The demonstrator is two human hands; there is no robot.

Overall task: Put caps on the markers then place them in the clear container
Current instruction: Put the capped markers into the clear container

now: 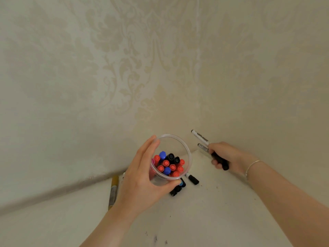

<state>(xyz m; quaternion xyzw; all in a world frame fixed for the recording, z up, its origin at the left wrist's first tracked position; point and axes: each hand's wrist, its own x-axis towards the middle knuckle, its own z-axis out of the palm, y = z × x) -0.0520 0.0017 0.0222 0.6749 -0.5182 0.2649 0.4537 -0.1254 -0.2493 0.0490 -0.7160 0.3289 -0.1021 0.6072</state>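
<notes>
My left hand (140, 177) grips a clear round container (187, 154) from its left side, lifted above the white table. Inside stand several capped markers (169, 165) with red, blue and black caps. My right hand (226, 155) holds two white markers (200, 137) with black caps, their rear ends pointing up and left toward the wall, to the right of the container. On the table under the container lie a black-capped marker (192, 179) and black marker pieces with a blue end (178, 188).
A yellow-gold marker (113, 191) lies on the table (213, 211) left of my left wrist, along the wall. The table sits in a corner of patterned wallpaper (124, 77). Small dark ink marks (155, 238) dot the tabletop near the front.
</notes>
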